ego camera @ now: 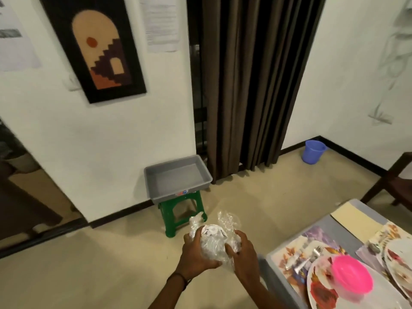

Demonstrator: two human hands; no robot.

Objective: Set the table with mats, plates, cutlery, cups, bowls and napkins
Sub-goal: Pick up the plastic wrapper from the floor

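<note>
Both hands hold a clear plastic bag (214, 241) with white items inside, likely stacked cups or napkins; I cannot tell which. My left hand (194, 255) grips the bag's left side and my right hand (243, 257) grips its right side, over the floor left of the table. On the grey table (270, 258) at lower right lies a floral mat (289, 250) bearing a flowered plate (321, 288), a pink bowl (352, 277) on the plate, and shiny cutlery (305, 259) beside it. A second plate (399, 262) sits at the right edge.
A grey tray (176, 177) rests on a green stool (180, 215) against the wall ahead. A plain beige mat (354, 221) lies on the table's far end. A dark wooden chair (392, 181) stands at right, a blue bucket (313, 151) in the corner by brown curtains (252, 85).
</note>
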